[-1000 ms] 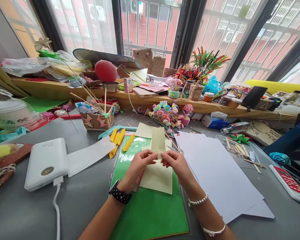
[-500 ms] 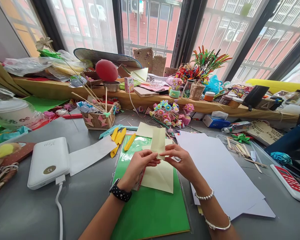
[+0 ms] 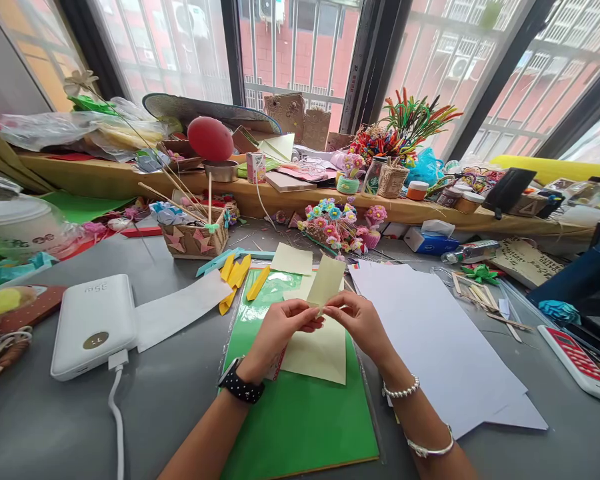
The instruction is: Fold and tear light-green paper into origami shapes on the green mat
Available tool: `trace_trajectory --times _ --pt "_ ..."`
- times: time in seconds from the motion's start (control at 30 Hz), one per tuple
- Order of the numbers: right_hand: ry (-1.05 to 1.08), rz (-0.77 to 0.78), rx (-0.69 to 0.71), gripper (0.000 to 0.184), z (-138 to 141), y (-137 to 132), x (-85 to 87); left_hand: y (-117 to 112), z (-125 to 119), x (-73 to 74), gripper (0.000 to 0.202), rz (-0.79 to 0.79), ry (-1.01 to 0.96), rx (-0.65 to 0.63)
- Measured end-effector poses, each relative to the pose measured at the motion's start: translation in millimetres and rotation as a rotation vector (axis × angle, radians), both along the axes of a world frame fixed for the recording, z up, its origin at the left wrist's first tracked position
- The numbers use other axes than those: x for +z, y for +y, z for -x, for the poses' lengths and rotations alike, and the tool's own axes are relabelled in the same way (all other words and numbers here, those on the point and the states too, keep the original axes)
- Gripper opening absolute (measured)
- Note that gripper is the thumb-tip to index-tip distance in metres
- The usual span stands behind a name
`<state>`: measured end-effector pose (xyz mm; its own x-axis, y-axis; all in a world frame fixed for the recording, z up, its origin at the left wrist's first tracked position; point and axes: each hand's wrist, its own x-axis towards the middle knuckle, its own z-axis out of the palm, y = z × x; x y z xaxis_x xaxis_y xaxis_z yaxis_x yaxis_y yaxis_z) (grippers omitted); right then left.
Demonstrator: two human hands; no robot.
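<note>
A narrow strip of pale yellow paper [image 3: 327, 280] is pinched at its lower end between my two hands, tilted with its upper end leaning right. My left hand [image 3: 289, 327] has thumb and fingers closed on the paper's lower left corner. My right hand [image 3: 359, 321] pinches the lower right corner, its fingertips close to the left ones. Below them, a larger pale yellow sheet [image 3: 320, 360] lies on a green folder [image 3: 310, 427]. Another small yellow piece of paper [image 3: 291, 259] rests at the folder's top edge. Folded yellow paper pieces [image 3: 236, 275] lie at its upper left.
White paper sheets [image 3: 430, 333] lie to the right, and a white power bank [image 3: 95, 327] with a cable to the left. Behind stand a woven basket [image 3: 195, 240] with sticks and a bunch of crocheted flowers [image 3: 333, 223]. A red calculator [image 3: 580, 357] is at far right.
The paper strip has tilted to the right from nearly upright. My right hand has moved slightly left, its fingers drawing closer to my left hand at the strip's lower end.
</note>
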<state>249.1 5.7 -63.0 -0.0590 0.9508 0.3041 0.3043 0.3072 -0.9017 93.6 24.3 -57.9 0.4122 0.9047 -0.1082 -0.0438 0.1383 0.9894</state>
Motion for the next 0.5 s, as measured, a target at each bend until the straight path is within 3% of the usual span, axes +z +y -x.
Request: trace_trajectory --times 0.37,0.5 --pt "-0.035 0.01 -0.025 0.012 0.6 -2.5 3.5 1.5 0.0 -2.5 0.02 -0.004 0.013 -0.045" --pt "0.048 0.047 -0.042 0.017 3.3 -2.6 3.0 2.9 -0.1 -4.6 0.025 0.007 0.002 -0.041"
